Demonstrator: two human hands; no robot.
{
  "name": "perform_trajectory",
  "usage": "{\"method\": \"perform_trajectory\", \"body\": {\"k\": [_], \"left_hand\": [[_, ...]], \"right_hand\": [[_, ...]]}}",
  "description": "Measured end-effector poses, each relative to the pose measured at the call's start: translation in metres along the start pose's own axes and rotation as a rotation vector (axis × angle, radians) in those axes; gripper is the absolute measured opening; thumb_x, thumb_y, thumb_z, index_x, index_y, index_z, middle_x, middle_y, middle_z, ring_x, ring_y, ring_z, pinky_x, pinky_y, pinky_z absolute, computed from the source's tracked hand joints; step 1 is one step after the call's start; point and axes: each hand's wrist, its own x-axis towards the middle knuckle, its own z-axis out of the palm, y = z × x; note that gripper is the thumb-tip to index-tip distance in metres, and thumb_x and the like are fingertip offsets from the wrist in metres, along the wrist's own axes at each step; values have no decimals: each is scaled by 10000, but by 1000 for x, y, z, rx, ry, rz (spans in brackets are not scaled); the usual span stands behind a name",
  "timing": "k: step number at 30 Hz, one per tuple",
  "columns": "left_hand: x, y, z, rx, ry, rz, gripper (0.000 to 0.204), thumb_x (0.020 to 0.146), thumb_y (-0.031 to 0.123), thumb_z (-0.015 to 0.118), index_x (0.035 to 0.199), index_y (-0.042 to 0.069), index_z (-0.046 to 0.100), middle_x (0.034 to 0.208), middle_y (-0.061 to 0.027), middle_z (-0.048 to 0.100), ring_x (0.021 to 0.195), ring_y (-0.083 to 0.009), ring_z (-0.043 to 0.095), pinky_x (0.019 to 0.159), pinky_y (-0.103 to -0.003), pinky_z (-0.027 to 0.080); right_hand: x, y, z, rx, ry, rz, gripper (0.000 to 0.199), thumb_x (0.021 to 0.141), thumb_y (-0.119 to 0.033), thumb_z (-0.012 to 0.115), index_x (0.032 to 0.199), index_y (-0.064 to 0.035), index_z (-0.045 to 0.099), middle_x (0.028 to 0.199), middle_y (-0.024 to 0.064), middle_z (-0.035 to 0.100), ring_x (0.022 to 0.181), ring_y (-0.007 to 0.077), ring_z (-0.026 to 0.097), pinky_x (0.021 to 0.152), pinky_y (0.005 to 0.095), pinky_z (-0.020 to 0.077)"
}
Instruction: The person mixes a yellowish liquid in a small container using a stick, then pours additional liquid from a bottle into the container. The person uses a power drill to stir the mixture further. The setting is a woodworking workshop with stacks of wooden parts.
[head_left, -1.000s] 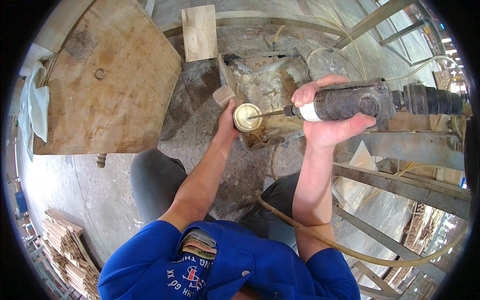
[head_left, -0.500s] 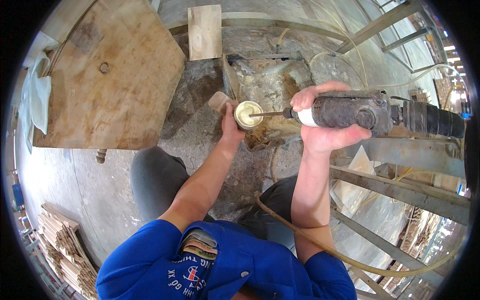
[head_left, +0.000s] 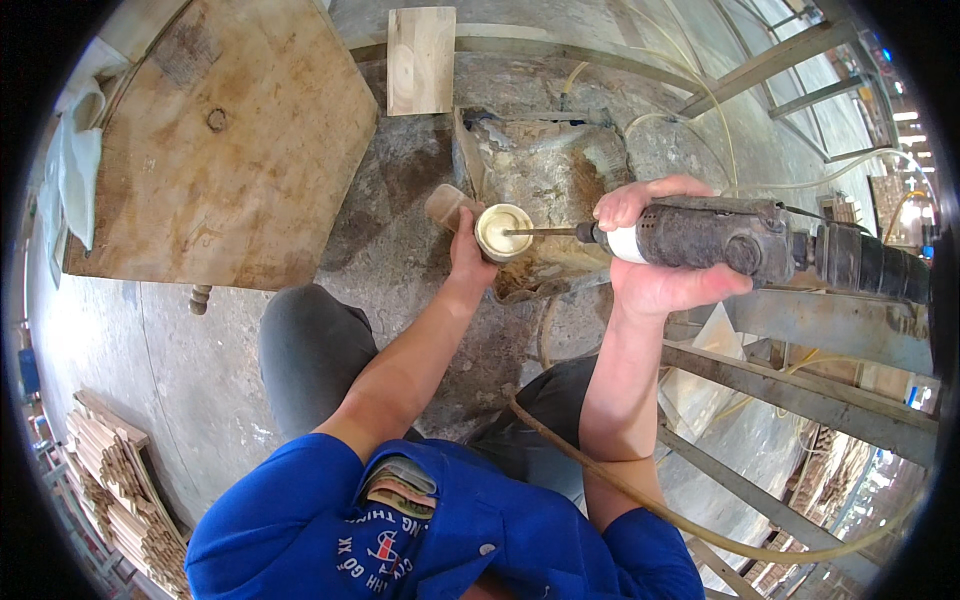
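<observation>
My left hand [head_left: 471, 250] is closed round the side of a small round cup [head_left: 492, 250] and tilts its mouth toward me. Inside the cup is a cream-coloured paste or liquid [head_left: 500, 222]. A flat, brownish, semi-clear piece [head_left: 452, 204] sticks out to the left behind my fingers; whether it joins the cup is hidden. Wrapped round the white front and dark body of a worn power drill [head_left: 705, 238], my right hand [head_left: 650, 275] holds it level. The drill's thin metal rod [head_left: 545, 232] points left, its tip in the cream mixture.
Beyond the cup, a stained, crusted tray [head_left: 545, 160] lies on the concrete floor. A large wooden board [head_left: 220, 150] stands at left, a smaller one [head_left: 420, 60] at the back. Metal frames [head_left: 800, 400] flank the right; a hose [head_left: 640, 487] crosses near my right arm.
The cream mixture shows a different swirl, and more of the cup's inner wall is visible. The whole view has shifted slightly; both hands keep their holds.
</observation>
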Motion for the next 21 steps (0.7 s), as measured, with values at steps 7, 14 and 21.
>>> {"method": "perform_trajectory", "body": {"k": [7,14,21], "left_hand": [[3,0,-2,13,10,-25,475,915,498,347,1190,136,485,1199,-72,522,1110,-261,497,935,-460,412],[-5,-2,6,52,13,-39,470,923,495,320,1179,133,476,1198,-86,520,1106,-277,500,934,-487,412],[1,-2,-3,42,-28,-2,439,918,454,399,1167,103,484,1151,-54,537,1065,-228,523,897,-399,441]], "right_hand": [[1,-1,0,1,-26,1,1024,481,-943,330,984,-70,513,640,77,510,582,200,493,576,340,401],[-1,-2,0,-8,21,7,999,507,-932,334,939,-48,511,634,85,513,572,205,500,565,341,413],[1,-6,6,-71,0,1,947,554,-905,352,876,-26,490,629,104,522,561,215,508,552,346,429]]}}
